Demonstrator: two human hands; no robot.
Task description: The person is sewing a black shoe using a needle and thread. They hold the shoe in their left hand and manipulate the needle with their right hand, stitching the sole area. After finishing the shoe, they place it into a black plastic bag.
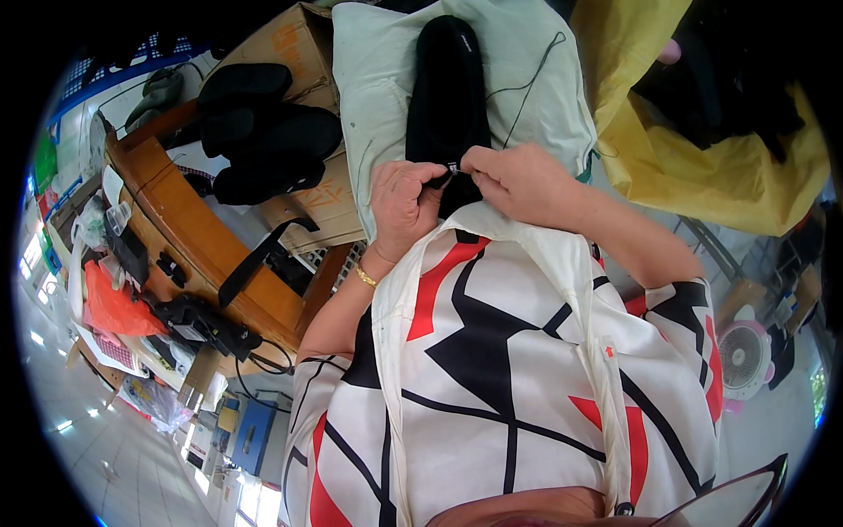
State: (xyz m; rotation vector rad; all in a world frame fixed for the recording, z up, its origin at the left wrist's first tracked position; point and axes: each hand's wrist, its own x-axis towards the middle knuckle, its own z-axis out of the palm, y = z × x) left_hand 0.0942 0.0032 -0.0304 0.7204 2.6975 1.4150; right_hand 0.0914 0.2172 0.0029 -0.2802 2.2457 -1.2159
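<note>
Eyeglasses [733, 499] close up at lower right, then a patterned shirt [509, 369] under a white apron [395, 351]. Beyond, on a pale cloth-covered cushion [373, 70], a black shoe [446, 97] lying lengthwise, far end by the cushion's top edge, near end at its lower edge. Left hand [406, 202] there, thumb and forefinger pinching the shoe's near end; right hand [527, 180] just beside, fingertips pressed together; cannot tell what the small silvery glint between is. Crowding the cushion's left edge, a cardboard box [303, 44] and dark shoes [303, 136], then a wooden table [206, 237] with a black strap [250, 272] across its edge. Against the right edge, a yellow bag [738, 206] of dark things. Bare cloth on both sides of the shoe: narrower leftward, wider rightward, crossed by a looped dark thread [531, 85].
</note>
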